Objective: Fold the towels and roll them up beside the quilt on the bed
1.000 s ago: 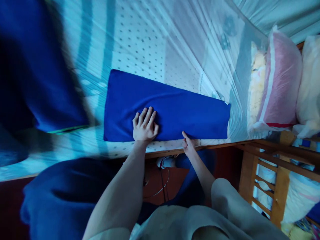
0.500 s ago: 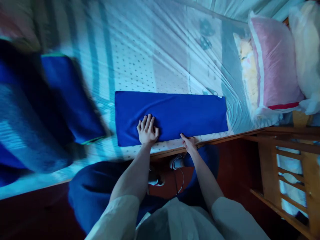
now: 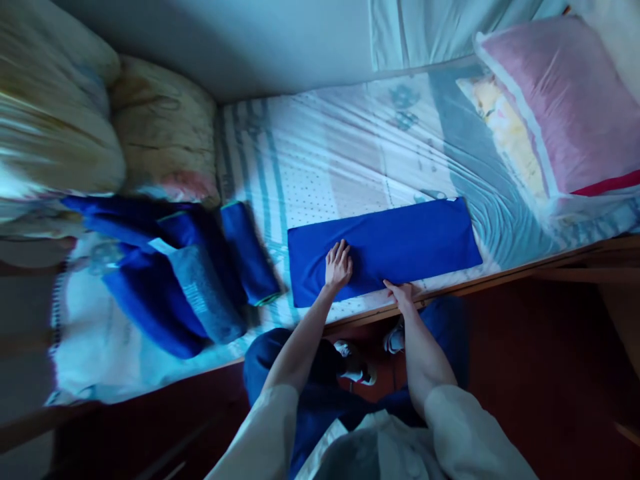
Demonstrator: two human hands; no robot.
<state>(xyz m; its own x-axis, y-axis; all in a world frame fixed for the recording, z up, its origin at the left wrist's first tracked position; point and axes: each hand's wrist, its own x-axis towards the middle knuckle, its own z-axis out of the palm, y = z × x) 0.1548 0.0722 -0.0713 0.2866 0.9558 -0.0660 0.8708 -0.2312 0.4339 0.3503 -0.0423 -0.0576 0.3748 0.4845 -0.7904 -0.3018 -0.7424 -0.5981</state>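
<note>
A blue cloth (image 3: 415, 240), folded into a long strip, lies flat along the near edge of the bed (image 3: 345, 153). My left hand (image 3: 339, 265) rests on its left part, fingers spread loosely, with small creases around it. At the cloth's near edge, right of the left hand, is my right hand (image 3: 400, 292); its thumb lies at the edge and its other fingers are mostly hidden. Left of the strip lies a folded blue cloth (image 3: 250, 253) with green edging.
More blue cloths (image 3: 155, 300) and a grey-blue one (image 3: 205, 293) are piled on the left. Behind them stand large cushions (image 3: 165, 127). A pink pillow (image 3: 570, 100) lies at the right end. The wooden bed edge (image 3: 510, 273) runs before my knees.
The view has swung toward the left, bringing the cushions and more of the cloth pile into sight. Both hands keep about the same places on the blue strip.
</note>
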